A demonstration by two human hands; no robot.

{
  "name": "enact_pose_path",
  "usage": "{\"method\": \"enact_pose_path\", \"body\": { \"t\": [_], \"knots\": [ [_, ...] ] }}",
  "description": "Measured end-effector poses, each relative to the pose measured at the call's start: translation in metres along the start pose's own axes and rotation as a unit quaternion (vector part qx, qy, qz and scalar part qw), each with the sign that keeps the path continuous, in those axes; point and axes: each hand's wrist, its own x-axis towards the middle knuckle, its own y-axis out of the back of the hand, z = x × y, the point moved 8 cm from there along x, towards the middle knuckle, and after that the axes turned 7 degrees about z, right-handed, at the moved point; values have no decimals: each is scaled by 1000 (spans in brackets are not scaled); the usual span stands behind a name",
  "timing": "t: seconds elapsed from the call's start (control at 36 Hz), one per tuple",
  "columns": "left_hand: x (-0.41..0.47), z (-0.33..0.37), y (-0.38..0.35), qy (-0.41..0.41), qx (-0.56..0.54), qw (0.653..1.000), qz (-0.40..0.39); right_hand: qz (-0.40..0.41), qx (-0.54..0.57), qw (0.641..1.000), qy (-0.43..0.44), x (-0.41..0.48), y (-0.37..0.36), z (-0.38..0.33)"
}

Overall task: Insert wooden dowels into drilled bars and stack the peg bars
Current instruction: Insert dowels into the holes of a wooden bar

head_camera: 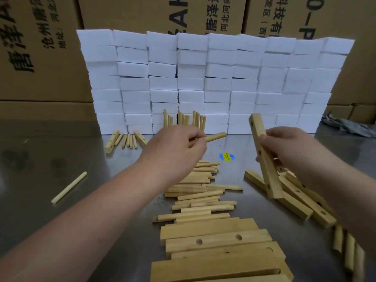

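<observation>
My left hand [175, 147] pinches a wooden dowel [216, 136] that points right, above the metal table. My right hand [289, 145] grips a drilled bar [264, 159], held almost upright with its lower end among loose bars [299, 196] on the right. The dowel's tip is apart from the bar, left of its upper part. A heap of loose dowels [199, 190] lies under my left hand. Stacked drilled bars [217, 241] lie at the near edge. Finished peg bars [183, 120] with dowels upright stand behind my left hand, partly hidden.
A wall of white foam blocks [213, 78] stands at the back, with cardboard boxes [40, 47] behind it. One stray dowel [69, 187] lies at the left. More dowels and bars [126, 140] lie near the foam. A grey rag [345, 125] lies far right.
</observation>
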Motion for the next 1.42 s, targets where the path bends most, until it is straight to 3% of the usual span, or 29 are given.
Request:
{"method": "enact_pose_path", "body": {
  "t": [0.11,0.22,0.39,0.58,0.92,1.11,1.42],
  "knots": [
    [0,8,10,-19,-31,999,23,-99,267,956,-73,-22,-24,-11],
    [0,12,17,-28,-41,998,35,-165,345,920,-84,-28,-45,-14],
    [0,21,23,-64,-29,996,58,-181,320,930,-10,-24,-47,-18],
    [-3,31,26,-112,0,991,68,-143,280,949,34,-31,-42,-25],
    [-6,46,29,-181,70,979,53,-85,273,957,49,-38,-28,-35],
    [-8,53,29,-230,140,962,48,-50,209,974,72,-40,-24,-35],
    [-8,48,20,-211,134,968,21,-25,156,982,104,-44,-23,-37]
  ]
}}
